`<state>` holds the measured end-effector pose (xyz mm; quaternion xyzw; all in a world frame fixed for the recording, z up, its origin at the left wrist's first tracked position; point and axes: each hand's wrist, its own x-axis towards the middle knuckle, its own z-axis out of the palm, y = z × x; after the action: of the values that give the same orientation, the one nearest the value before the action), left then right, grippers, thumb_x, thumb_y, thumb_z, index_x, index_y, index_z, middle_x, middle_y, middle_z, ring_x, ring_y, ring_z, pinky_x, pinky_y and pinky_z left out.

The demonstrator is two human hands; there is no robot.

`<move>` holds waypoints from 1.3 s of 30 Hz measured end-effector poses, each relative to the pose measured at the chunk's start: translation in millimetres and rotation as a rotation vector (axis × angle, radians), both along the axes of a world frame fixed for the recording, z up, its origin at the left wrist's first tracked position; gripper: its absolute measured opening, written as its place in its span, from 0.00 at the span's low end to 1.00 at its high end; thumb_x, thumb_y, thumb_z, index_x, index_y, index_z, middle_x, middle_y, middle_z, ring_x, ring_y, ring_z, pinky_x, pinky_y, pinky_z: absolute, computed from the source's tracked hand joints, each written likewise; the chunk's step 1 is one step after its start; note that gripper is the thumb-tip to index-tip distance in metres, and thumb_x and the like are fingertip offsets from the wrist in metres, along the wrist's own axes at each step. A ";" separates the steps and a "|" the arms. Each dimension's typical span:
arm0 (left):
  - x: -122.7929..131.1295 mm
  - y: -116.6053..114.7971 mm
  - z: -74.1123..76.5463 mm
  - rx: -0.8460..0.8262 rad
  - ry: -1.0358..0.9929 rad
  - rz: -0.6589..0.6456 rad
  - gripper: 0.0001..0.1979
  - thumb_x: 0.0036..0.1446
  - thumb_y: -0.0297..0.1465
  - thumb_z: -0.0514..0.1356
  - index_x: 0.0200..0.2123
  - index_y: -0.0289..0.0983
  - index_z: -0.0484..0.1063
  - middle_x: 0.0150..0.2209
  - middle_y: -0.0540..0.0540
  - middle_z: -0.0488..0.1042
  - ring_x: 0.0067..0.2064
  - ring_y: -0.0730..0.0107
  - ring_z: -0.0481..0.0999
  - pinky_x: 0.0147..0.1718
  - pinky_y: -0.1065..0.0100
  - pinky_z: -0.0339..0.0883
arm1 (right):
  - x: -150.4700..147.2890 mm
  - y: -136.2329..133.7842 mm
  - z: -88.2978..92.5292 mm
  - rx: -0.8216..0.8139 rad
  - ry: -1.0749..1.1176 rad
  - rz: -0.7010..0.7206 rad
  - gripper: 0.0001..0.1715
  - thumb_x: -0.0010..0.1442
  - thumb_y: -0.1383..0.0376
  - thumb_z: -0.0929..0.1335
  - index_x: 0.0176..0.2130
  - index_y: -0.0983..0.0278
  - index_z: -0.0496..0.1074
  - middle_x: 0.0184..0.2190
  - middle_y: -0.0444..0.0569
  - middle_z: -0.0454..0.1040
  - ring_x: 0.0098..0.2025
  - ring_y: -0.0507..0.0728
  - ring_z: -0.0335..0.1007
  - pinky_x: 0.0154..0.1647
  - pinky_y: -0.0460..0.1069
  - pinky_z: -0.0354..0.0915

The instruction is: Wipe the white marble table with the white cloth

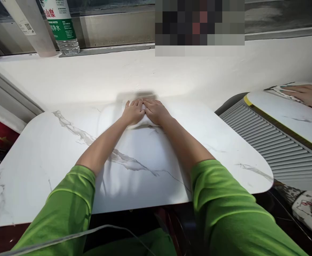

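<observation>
Cloth (pixel 143 122) was covered by left hand (pixel 133 113), fingers slightly spread, and right hand (pixel 157 112), fingers together; wall (pixel 99 80) ahead could be bumped if cloth were overpushed.

Home-like room; marbled table (pixel 225 160); water bottle (pixel 62 30) on window ledge (pixel 118 49).

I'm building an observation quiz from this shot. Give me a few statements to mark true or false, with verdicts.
1. The left hand and right hand are far apart. False: they are close together.
2. Both hands rest on a white cloth. True.
3. The sleeves are red. False: the sleeves are green.
4. A bottle stands left of both hands. True.
5. The table is black. False: the table is white with grey veins.
</observation>
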<state>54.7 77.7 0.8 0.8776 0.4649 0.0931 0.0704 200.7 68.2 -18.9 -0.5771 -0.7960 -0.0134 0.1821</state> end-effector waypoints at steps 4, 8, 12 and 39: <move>4.2 10.3 -0.6 0.011 -0.016 0.039 0.26 0.68 0.31 0.42 0.66 0.31 0.56 0.70 0.38 0.56 0.71 0.62 0.52 0.70 0.51 0.38 | 1.7 14.6 -0.3 -0.016 0.035 -0.023 0.33 0.63 0.68 0.55 0.63 0.73 0.65 0.65 0.57 0.65 0.66 0.62 0.60 0.67 0.59 0.52; 3.2 7.5 -0.7 0.000 -0.002 0.022 0.26 0.68 0.32 0.42 0.67 0.34 0.55 0.71 0.39 0.54 0.72 0.60 0.50 0.70 0.48 0.37 | -0.4 7.2 0.8 -0.003 0.025 -0.045 0.32 0.63 0.68 0.55 0.63 0.72 0.65 0.65 0.58 0.65 0.66 0.63 0.59 0.67 0.61 0.51; -0.4 -10.6 0.4 -0.016 0.025 -0.005 0.27 0.69 0.33 0.42 0.68 0.33 0.54 0.71 0.39 0.53 0.72 0.59 0.49 0.70 0.47 0.36 | -5.0 -20.1 4.1 -0.030 -0.014 -0.066 0.33 0.64 0.68 0.54 0.64 0.75 0.63 0.66 0.59 0.63 0.67 0.62 0.57 0.69 0.59 0.49; 79.5 -203.6 -1.4 0.005 -0.091 -0.200 0.28 0.64 0.31 0.47 0.65 0.25 0.57 0.68 0.29 0.58 0.71 0.48 0.53 0.68 0.40 0.40 | 85.3 -221.2 -0.2 -0.004 -0.042 -0.147 0.34 0.62 0.67 0.54 0.64 0.65 0.65 0.64 0.53 0.67 0.66 0.61 0.61 0.68 0.62 0.57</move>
<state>134.1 -125.9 -0.6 0.9147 0.3710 0.1265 0.0984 286.0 -153.0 -19.1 -0.6338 -0.7553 -0.0371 0.1628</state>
